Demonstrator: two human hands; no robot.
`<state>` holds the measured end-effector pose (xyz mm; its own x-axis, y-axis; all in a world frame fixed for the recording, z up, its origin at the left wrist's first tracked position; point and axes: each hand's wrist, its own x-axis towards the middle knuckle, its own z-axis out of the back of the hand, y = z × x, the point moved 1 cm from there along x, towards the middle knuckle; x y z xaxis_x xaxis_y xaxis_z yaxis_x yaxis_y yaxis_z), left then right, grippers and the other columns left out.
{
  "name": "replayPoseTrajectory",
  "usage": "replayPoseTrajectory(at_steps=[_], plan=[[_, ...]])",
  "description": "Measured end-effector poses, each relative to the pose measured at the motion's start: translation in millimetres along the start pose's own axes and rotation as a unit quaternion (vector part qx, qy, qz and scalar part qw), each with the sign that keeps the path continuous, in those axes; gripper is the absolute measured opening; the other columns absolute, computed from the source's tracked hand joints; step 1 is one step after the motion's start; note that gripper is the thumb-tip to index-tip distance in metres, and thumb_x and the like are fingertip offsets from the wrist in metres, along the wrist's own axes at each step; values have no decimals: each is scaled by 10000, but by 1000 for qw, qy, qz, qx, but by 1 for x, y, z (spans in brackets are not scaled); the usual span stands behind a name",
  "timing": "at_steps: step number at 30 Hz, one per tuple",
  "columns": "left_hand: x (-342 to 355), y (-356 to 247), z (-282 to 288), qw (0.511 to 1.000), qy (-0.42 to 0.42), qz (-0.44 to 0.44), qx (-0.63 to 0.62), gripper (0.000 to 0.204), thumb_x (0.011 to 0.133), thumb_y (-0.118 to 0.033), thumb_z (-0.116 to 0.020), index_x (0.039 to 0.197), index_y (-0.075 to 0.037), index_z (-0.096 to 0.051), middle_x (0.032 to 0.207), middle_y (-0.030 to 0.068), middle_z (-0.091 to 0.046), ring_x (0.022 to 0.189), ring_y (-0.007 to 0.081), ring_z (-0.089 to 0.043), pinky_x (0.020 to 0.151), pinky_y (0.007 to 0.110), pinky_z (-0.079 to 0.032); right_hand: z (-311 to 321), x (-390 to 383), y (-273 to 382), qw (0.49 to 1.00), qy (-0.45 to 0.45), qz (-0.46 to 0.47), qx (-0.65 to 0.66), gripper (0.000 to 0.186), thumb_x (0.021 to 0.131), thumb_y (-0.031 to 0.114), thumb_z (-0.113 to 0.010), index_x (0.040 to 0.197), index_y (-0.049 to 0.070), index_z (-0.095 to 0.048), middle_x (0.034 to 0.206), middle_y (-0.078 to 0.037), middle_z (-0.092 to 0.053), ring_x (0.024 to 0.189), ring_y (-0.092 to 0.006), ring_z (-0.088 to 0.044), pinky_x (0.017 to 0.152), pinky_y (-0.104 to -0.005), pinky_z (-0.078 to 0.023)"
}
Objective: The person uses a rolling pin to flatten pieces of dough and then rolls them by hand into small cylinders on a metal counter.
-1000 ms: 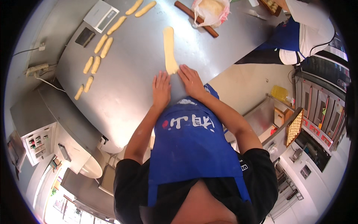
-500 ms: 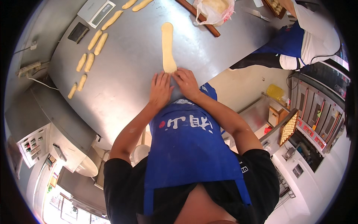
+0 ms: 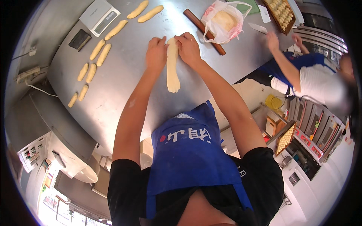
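Note:
A long flat strip of pale dough [image 3: 172,71] lies on the metal table, pointing from me toward the far side. Its near end is wider and ragged. At its far end my left hand [image 3: 156,54] is closed, thumb and fingertips on the strip's left edge. My right hand [image 3: 188,49] grips the opposite edge, its fingers curled and thumb on the dough. The fingers partly cover that far end. Several rolled dough pieces [image 3: 103,55] lie along the table's left side and far edge.
A white scale [image 3: 98,18] and a small black box [image 3: 80,40] stand at the far left. On the right are a wooden rolling pin [image 3: 192,20], a plastic bag of dough [image 3: 225,20], a knife [image 3: 258,28] and a tray of dough balls [image 3: 282,14]. A co-worker [image 3: 301,71] stands at the right edge.
Both my hands have moved from the strip's near end to its far end, arms stretched out. The strip lies a little nearer to me. The co-worker has leaned over the table's right side.

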<state>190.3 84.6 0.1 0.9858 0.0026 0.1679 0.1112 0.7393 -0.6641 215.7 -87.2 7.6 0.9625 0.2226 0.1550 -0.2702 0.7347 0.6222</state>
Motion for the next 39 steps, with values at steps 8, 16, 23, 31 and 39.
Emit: replayPoseTrajectory(at_steps=[8,16,23,31,39], plan=[[-3,13,-10,987,142,-67,24,324,924,-104,-722,1238,-34,-760,1159,141,-684,1141,332,-641,894,447,-549,-9,-27,-1,996,-2,82,-46,296,830,55,-763,1126,65,-768,1075,-135,-692,1063,-366,-673,922,-465,-534],[-15,-12,-6,998,-34,-9,42,432,954,-36,-617,1379,34,-647,1358,150,-641,1164,337,-605,1016,517,-461,-3,-30,13,992,-109,-27,52,358,855,-27,-702,1203,45,-749,1175,-136,-684,1136,-382,-637,964,-467,-516],[-76,-11,-5,994,8,-111,17,437,974,-57,-628,1402,27,-634,1342,167,-630,1287,360,-576,1063,500,-464,-10,-73,31,992,-55,106,-35,333,827,-11,-709,1156,14,-748,1166,-123,-691,1132,-363,-642,946,-477,-509],[-57,-16,1,995,-38,30,-83,439,986,-35,-690,1421,-2,-635,1279,184,-641,1187,376,-585,1041,464,-490,-5,-78,33,994,-108,-27,23,400,845,-79,-625,1226,23,-690,1170,-200,-670,1101,-414,-634,938,-513,-507],[-130,-8,15,993,19,-117,-11,343,988,-76,-717,1325,-15,-698,1284,156,-643,1146,367,-617,1017,468,-514,-12,-135,43,992,-67,104,-13,380,830,-40,-684,1204,20,-719,1155,-171,-688,1127,-402,-635,1007,-525,-481]])
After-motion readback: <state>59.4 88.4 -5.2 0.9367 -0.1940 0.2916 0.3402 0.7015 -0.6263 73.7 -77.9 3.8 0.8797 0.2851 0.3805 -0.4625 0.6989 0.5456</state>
